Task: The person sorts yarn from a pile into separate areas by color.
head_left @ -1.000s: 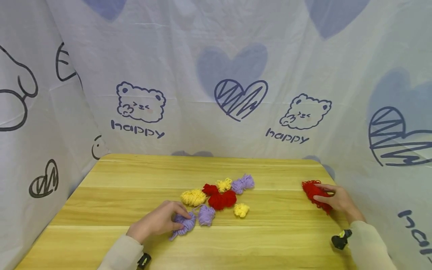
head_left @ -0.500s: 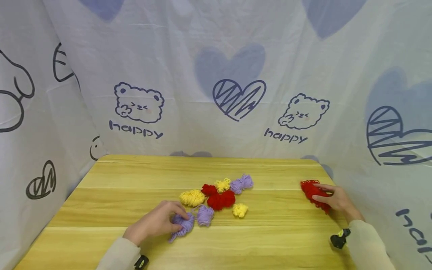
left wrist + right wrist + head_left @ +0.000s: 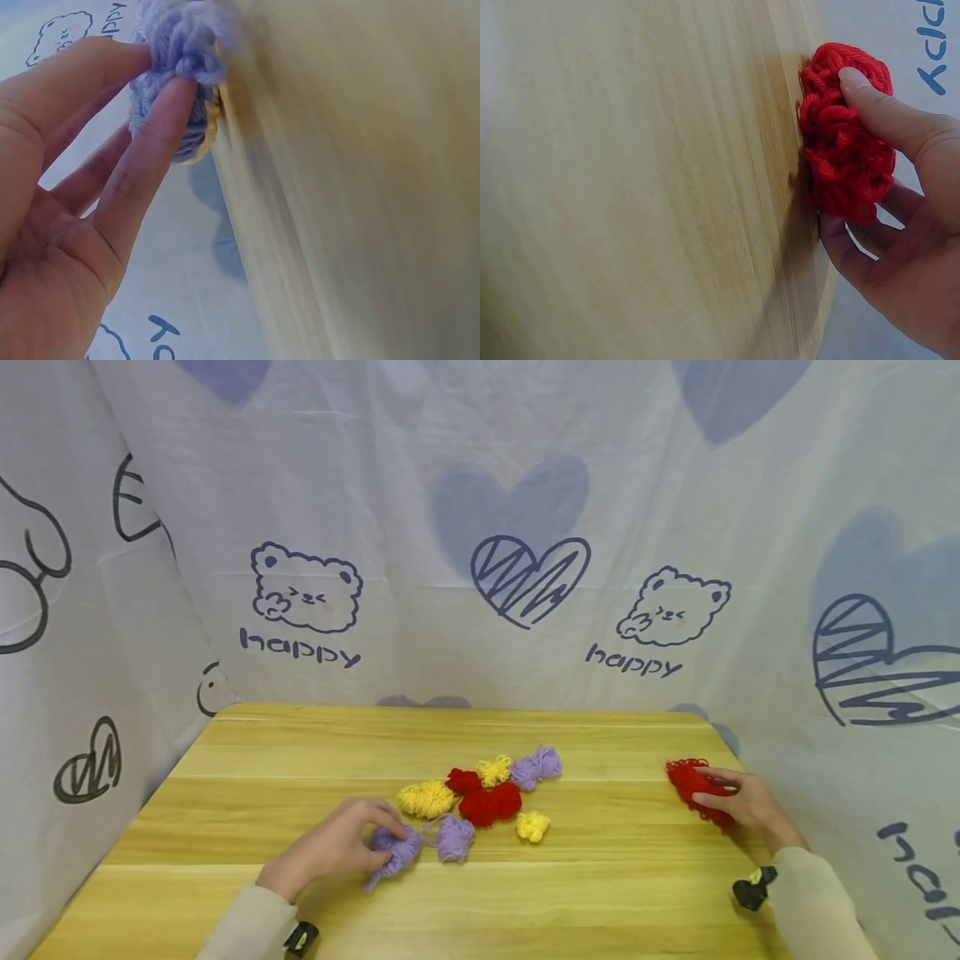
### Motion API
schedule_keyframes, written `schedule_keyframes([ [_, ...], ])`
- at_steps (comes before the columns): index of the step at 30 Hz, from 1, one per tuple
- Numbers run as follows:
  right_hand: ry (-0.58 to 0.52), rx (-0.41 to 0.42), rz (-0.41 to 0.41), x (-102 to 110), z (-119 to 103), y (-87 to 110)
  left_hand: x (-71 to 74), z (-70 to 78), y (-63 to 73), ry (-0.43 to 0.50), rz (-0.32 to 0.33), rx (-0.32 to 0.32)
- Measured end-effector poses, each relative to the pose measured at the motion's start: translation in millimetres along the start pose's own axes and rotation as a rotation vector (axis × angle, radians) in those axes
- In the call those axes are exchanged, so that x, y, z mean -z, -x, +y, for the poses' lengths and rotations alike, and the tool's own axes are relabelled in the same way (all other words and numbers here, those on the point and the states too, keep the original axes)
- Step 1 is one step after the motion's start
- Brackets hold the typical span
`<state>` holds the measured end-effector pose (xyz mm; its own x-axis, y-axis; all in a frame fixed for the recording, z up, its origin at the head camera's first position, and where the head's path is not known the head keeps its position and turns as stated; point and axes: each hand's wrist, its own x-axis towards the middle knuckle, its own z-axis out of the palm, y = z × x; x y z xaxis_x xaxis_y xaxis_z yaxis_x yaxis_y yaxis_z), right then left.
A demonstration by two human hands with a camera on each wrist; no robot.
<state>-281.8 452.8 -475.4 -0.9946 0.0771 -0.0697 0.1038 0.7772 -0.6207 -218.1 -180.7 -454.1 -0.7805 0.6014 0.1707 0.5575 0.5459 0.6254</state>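
Observation:
In the head view my left hand pinches a purple yarn bundle between thumb and fingers, left of the middle of the table. The left wrist view shows the same purple yarn between the fingertips. At the table's right side, my right hand grips a red yarn bundle; in the right wrist view the thumb lies on top of this looped red yarn and the fingers are under its side. Just right of the left hand sits a second purple bundle, with a loose strand reaching toward the held one.
Mid-table, a cluster holds a large yellow bundle, a small red one, a larger red one, a yellow one and a purple one. A small yellow bundle lies nearer. Printed cloth hangs behind the wooden table.
My left hand has drawn the purple yarn bundle a little left, away from the second purple one, widening the gap between them. The right hand stays on the red bundle.

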Motion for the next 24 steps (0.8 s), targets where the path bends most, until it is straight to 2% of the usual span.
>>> schedule_keyframes([
  [9,0.011,0.007,-0.004,1,-1,0.4,11.5,-7.8,9.9,-0.053,0.036,0.002],
  [24,0.011,-0.016,-0.009,-1,1,-1.3,23.1,-19.4,21.3,-0.055,0.018,0.017],
])
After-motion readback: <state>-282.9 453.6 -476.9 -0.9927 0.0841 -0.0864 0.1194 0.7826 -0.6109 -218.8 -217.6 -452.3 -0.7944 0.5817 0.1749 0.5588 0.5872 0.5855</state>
